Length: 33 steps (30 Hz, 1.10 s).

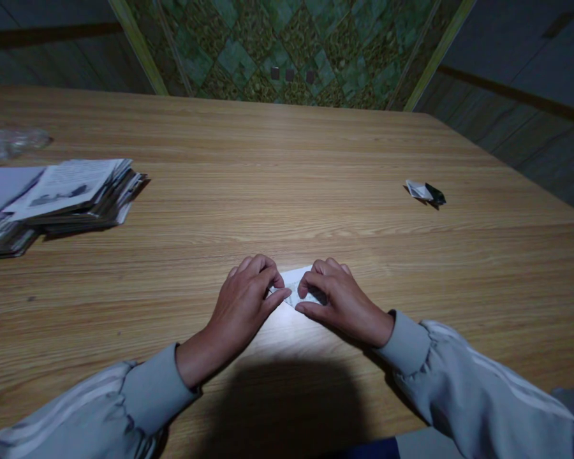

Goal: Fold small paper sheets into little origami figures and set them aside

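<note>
A small folded piece of white paper point(294, 284) lies on the wooden table point(287, 191) just in front of me. My left hand point(243, 303) has its fingers curled and pinches the paper's left side. My right hand point(337, 296) is curled over the paper's right side, with thumb and fingers pressing it down. Most of the paper is hidden under both hands.
A stack of printed paper sheets point(62, 194) sits at the left of the table, with a crumpled clear plastic wrapper point(9, 143) behind it. A small folded paper figure, white and black point(425, 191), rests at the right. Green patterned flooring lies beyond the far edge.
</note>
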Available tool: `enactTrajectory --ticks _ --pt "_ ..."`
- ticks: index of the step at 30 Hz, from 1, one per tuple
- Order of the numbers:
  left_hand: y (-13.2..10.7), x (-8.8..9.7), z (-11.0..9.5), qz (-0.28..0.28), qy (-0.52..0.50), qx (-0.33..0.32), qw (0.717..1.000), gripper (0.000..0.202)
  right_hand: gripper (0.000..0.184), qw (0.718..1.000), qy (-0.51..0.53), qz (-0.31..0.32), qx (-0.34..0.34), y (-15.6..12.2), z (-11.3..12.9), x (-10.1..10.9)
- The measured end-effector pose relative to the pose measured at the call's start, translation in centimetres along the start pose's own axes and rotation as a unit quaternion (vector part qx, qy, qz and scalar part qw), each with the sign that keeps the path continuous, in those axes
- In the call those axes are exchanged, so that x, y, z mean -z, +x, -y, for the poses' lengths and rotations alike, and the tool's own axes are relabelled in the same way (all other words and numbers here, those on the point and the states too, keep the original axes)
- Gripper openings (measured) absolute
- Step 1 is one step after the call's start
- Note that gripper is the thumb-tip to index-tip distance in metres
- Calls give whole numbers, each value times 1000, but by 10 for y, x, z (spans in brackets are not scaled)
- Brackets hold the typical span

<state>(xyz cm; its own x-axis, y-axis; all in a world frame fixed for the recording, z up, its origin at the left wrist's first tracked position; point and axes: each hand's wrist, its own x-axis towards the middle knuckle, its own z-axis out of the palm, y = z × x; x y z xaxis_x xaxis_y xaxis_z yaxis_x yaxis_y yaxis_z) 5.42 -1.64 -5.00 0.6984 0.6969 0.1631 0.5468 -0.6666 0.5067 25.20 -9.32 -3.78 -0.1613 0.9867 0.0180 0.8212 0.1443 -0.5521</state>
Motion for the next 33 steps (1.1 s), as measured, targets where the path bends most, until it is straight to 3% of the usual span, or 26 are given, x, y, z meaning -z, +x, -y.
enactTrajectory --ticks 17,19,23,25,29,33 --pt "1 0 -4 -28 92 -9 995 19 14 1000 -15 -6 5 1 1 -1" --pt "-3 1 -6 -49 118 -38 991 17 14 1000 -19 -8 6 1 1 -1" --pt "-19 3 -9 -92 164 -187 964 10 15 1000 -25 -13 6 0 2 -3" --pt "-27 2 -8 -90 155 -235 955 17 16 999 -29 -16 8 0 2 -3" --pt "-32 -1 -4 -73 140 -257 953 22 14 999 -12 -8 34 1 -3 5" --pt "-25 2 -3 -65 143 -258 953 21 17 992 2 30 126 3 -14 22"
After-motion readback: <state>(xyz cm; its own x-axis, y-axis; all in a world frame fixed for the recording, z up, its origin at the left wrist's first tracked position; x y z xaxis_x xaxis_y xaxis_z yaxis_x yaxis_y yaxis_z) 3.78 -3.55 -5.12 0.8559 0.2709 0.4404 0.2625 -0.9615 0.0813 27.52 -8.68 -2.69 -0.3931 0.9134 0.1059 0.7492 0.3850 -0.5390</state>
